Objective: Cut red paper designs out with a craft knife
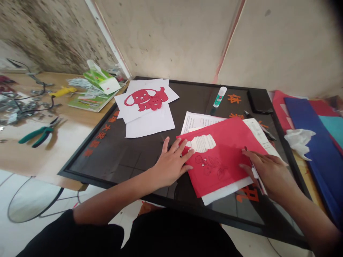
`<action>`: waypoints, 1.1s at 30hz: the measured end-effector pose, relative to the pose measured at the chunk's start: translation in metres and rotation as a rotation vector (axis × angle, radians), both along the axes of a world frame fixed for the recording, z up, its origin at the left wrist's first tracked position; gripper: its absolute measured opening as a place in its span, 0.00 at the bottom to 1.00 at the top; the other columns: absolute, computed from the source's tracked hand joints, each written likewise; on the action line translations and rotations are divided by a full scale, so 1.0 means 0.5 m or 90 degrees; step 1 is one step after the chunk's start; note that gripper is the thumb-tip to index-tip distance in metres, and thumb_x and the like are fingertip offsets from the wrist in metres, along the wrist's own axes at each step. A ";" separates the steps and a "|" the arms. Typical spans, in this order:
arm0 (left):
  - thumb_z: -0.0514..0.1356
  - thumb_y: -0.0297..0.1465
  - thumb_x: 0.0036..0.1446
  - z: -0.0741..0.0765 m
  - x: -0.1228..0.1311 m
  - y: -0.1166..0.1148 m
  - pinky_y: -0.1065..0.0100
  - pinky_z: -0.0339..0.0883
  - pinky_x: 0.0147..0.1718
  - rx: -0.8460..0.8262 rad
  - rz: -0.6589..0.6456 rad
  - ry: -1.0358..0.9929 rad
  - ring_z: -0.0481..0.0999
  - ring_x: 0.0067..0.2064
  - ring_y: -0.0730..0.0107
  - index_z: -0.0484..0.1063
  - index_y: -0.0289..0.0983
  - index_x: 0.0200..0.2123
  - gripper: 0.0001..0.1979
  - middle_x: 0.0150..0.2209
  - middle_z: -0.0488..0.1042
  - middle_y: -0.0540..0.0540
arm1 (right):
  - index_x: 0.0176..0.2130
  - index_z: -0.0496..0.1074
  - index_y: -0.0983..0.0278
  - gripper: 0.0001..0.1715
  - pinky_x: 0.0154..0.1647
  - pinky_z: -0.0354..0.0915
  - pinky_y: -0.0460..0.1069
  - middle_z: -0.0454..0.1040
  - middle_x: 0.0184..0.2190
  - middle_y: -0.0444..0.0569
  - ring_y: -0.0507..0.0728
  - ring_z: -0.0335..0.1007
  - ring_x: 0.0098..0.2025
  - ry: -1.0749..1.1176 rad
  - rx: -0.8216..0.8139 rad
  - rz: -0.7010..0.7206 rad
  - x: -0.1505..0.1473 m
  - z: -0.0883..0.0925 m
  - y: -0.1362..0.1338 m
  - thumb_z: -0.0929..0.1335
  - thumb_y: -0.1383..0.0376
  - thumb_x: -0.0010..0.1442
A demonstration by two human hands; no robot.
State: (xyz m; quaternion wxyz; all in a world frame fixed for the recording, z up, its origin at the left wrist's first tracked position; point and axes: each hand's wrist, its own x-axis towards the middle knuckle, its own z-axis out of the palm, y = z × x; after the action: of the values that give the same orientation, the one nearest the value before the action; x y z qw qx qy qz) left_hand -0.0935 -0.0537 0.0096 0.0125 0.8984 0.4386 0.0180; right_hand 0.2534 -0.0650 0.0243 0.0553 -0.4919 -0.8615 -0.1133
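Note:
A sheet of red paper (227, 142) lies over white and printed sheets. It has a vase-like opening (205, 142) through which printed text shows, and a flower sprig (210, 165) drawn in dark lines below. My left hand (174, 160) rests with spread fingers on the paper's left edge. At the right side, my right hand (270, 175) is closed around a slim white pen-like tool (256, 173) with dark reddish parts. Its end pokes out past my fingers near the red sheet; whether it is a pen or a craft knife I cannot tell.
A red dog paper-cut (146, 99) lies on white sheets. A glue stick (220, 96), a black phone-like object (258, 101) and a crumpled tissue (298, 141) are around the black-framed board (120, 157). Green-handled pliers (40, 134) lie left; coloured sheets (308, 135) are right.

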 end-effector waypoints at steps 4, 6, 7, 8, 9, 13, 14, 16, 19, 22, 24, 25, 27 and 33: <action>0.47 0.44 0.70 -0.003 -0.008 0.037 0.30 0.37 0.61 0.002 0.015 -0.003 0.48 0.70 0.40 0.60 0.42 0.66 0.25 0.69 0.52 0.31 | 0.51 0.72 0.71 0.19 0.42 0.64 0.57 0.81 0.41 0.61 0.63 0.80 0.40 -0.025 0.050 -0.001 -0.022 -0.004 -0.037 0.62 0.62 0.68; 0.47 0.43 0.70 -0.005 -0.007 0.060 0.29 0.36 0.61 0.002 0.013 -0.010 0.46 0.70 0.40 0.60 0.43 0.66 0.24 0.69 0.50 0.32 | 0.51 0.72 0.72 0.19 0.42 0.64 0.57 0.81 0.41 0.62 0.64 0.80 0.42 -0.037 0.067 -0.001 -0.028 -0.008 -0.048 0.62 0.63 0.68; 0.48 0.42 0.70 -0.006 -0.006 0.073 0.29 0.35 0.61 0.003 0.012 -0.013 0.45 0.71 0.39 0.60 0.44 0.65 0.24 0.69 0.50 0.32 | 0.51 0.72 0.72 0.19 0.43 0.64 0.57 0.81 0.41 0.62 0.64 0.80 0.43 -0.039 0.074 0.001 -0.030 -0.009 -0.052 0.62 0.63 0.68; 0.48 0.42 0.70 -0.007 -0.003 0.086 0.29 0.34 0.61 0.004 0.008 -0.015 0.45 0.71 0.39 0.61 0.44 0.65 0.23 0.70 0.50 0.32 | 0.51 0.72 0.72 0.19 0.42 0.64 0.58 0.81 0.41 0.63 0.64 0.79 0.43 -0.040 0.080 0.002 -0.032 -0.010 -0.056 0.61 0.63 0.68; 0.49 0.41 0.70 -0.009 0.000 0.099 0.28 0.34 0.61 0.005 0.003 -0.016 0.45 0.70 0.39 0.62 0.44 0.65 0.23 0.70 0.50 0.33 | 0.50 0.72 0.72 0.19 0.42 0.64 0.58 0.81 0.41 0.63 0.65 0.80 0.43 -0.042 0.086 0.003 -0.035 -0.011 -0.059 0.61 0.62 0.69; 0.50 0.39 0.70 -0.018 0.014 0.153 0.29 0.36 0.61 0.025 -0.031 -0.003 0.45 0.71 0.40 0.62 0.44 0.64 0.22 0.70 0.48 0.34 | 0.47 0.73 0.71 0.16 0.40 0.65 0.59 0.81 0.41 0.65 0.65 0.80 0.41 -0.054 0.102 0.022 -0.037 -0.013 -0.075 0.61 0.65 0.68; 0.51 0.40 0.69 -0.018 0.015 0.165 0.29 0.37 0.61 0.042 -0.039 -0.001 0.46 0.71 0.41 0.62 0.44 0.64 0.22 0.70 0.49 0.34 | 0.47 0.73 0.71 0.16 0.40 0.66 0.60 0.81 0.43 0.65 0.66 0.80 0.42 -0.056 0.096 0.032 -0.034 -0.013 -0.079 0.61 0.66 0.67; 0.53 0.40 0.68 -0.010 0.013 0.181 0.30 0.40 0.61 0.107 -0.048 -0.014 0.51 0.69 0.43 0.64 0.42 0.62 0.22 0.68 0.54 0.34 | 0.51 0.72 0.68 0.17 0.41 0.66 0.61 0.80 0.45 0.65 0.67 0.80 0.42 -0.044 0.074 0.063 -0.022 -0.010 -0.085 0.60 0.69 0.66; 0.53 0.37 0.69 0.021 0.004 0.176 0.35 0.46 0.61 0.216 -0.028 -0.069 0.60 0.64 0.46 0.68 0.36 0.58 0.19 0.64 0.61 0.32 | 0.60 0.65 0.61 0.25 0.43 0.68 0.62 0.80 0.47 0.60 0.66 0.80 0.41 0.055 0.030 0.068 -0.002 0.011 -0.085 0.62 0.68 0.64; 0.50 0.32 0.69 0.054 0.000 0.141 0.47 0.60 0.57 0.261 -0.044 -0.162 0.68 0.57 0.52 0.69 0.33 0.56 0.17 0.57 0.70 0.35 | 0.65 0.60 0.54 0.30 0.45 0.69 0.59 0.79 0.47 0.54 0.64 0.78 0.41 0.197 -0.014 0.011 -0.001 0.050 -0.062 0.64 0.64 0.64; 0.50 0.30 0.68 0.063 0.003 0.118 0.53 0.65 0.53 0.232 -0.066 -0.189 0.68 0.56 0.54 0.66 0.33 0.58 0.18 0.58 0.69 0.36 | 0.62 0.63 0.51 0.26 0.44 0.70 0.56 0.78 0.47 0.51 0.62 0.78 0.43 0.262 -0.043 -0.013 -0.017 0.078 -0.032 0.62 0.62 0.66; 0.51 0.30 0.68 0.062 0.005 0.111 0.53 0.66 0.52 0.201 -0.058 -0.181 0.67 0.57 0.53 0.64 0.34 0.60 0.19 0.60 0.67 0.36 | 0.61 0.66 0.51 0.24 0.44 0.70 0.54 0.78 0.47 0.50 0.62 0.77 0.45 0.296 -0.057 -0.020 -0.030 0.091 -0.013 0.62 0.60 0.66; 0.52 0.33 0.68 0.053 0.004 0.107 0.51 0.64 0.54 0.125 0.006 -0.140 0.65 0.61 0.49 0.59 0.33 0.63 0.23 0.64 0.62 0.33 | 0.58 0.68 0.53 0.21 0.46 0.70 0.52 0.79 0.46 0.48 0.60 0.77 0.46 0.380 -0.100 -0.037 -0.055 0.106 0.027 0.62 0.58 0.67; 0.51 0.40 0.69 0.028 -0.028 0.127 0.43 0.53 0.62 -0.014 0.153 -0.077 0.59 0.65 0.45 0.55 0.32 0.66 0.28 0.64 0.61 0.31 | 0.60 0.66 0.58 0.24 0.54 0.68 0.58 0.75 0.55 0.53 0.62 0.73 0.55 0.241 -0.196 0.020 -0.046 0.049 0.100 0.61 0.57 0.68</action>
State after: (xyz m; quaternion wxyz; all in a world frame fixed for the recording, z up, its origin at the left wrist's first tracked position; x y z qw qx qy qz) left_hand -0.1077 0.0096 0.0237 0.0466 0.8365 0.5417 0.0690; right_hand 0.2304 -0.0148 0.0486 0.1420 -0.4935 -0.8504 0.1147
